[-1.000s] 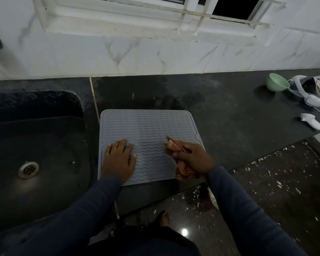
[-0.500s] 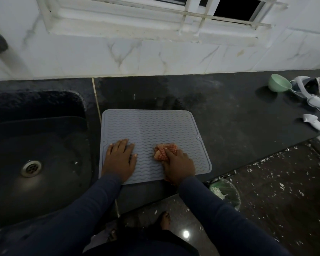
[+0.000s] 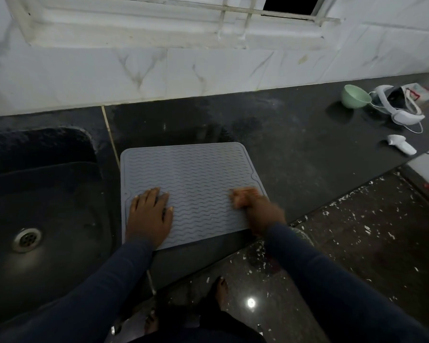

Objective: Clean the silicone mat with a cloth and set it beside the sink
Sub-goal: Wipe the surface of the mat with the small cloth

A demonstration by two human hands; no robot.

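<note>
From the head camera, the gray silicone mat [image 3: 188, 184] lies flat on the dark counter [image 3: 295, 144], just beside the sink [image 3: 42, 206]. The left hand [image 3: 150, 216] presses on it with fingers spread flat, holding nothing. The blurry right hand [image 3: 260, 211] is closed around an orange cloth [image 3: 243, 195] on the mat's right side.

The person wears a dark navy top with long sleeves; both sleeves fit closely and end at the wrists. The left hand [image 3: 150, 216] and the right hand [image 3: 263, 214] are bare, with no gloves, rings or watch to see. The right hand looks blurred. Below, dark clothing covers the legs, and the two feet are bare.
</note>
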